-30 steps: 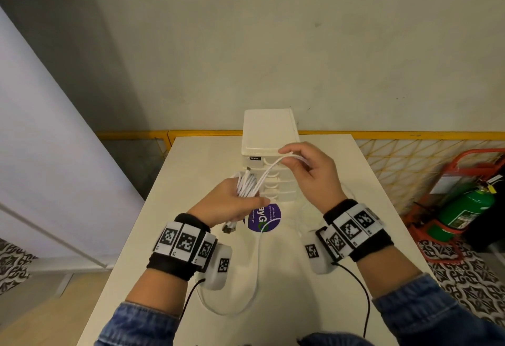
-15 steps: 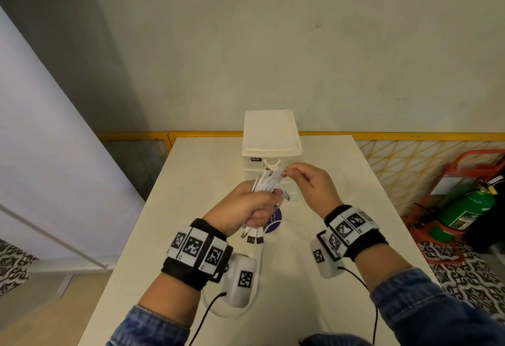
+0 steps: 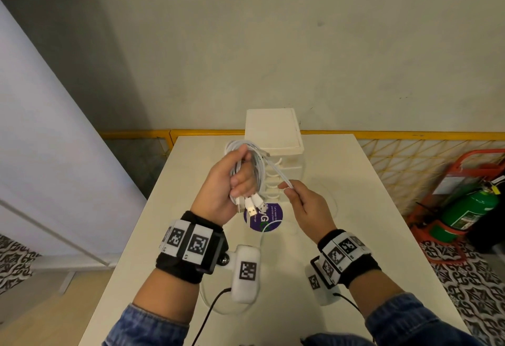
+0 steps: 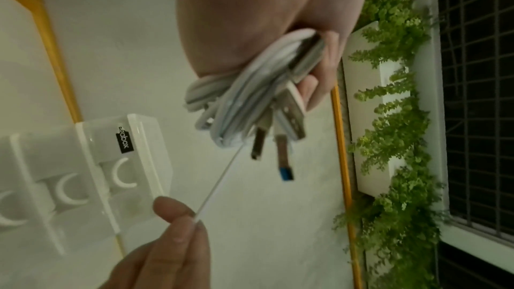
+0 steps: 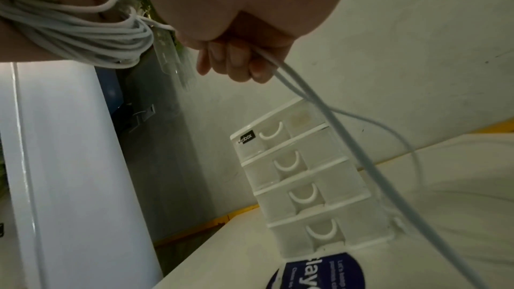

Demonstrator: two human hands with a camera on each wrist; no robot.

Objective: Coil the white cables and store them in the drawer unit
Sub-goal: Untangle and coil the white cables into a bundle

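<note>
Your left hand (image 3: 224, 181) grips the coiled white cables (image 3: 252, 165) above the table (image 3: 355, 236), at 6 o'clock of the drawer unit (image 3: 273, 138). Your right hand (image 3: 306, 206) pinches the trailing strand; pulling hard may loosen loops.

— Any lettering? 
— A small black tag (image 4: 124, 141) on the white plastic drawer unit (image 5: 306, 184) ends in "box". 
— Else? 
— The round purple sticker (image 5: 322, 271) on the desk (image 3: 355, 236), lower frame, shows "lay"; its small print is unreadable.

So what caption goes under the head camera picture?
Left hand grips coiled white cables; right hand pinches a loose strand before the drawer unit.
</note>
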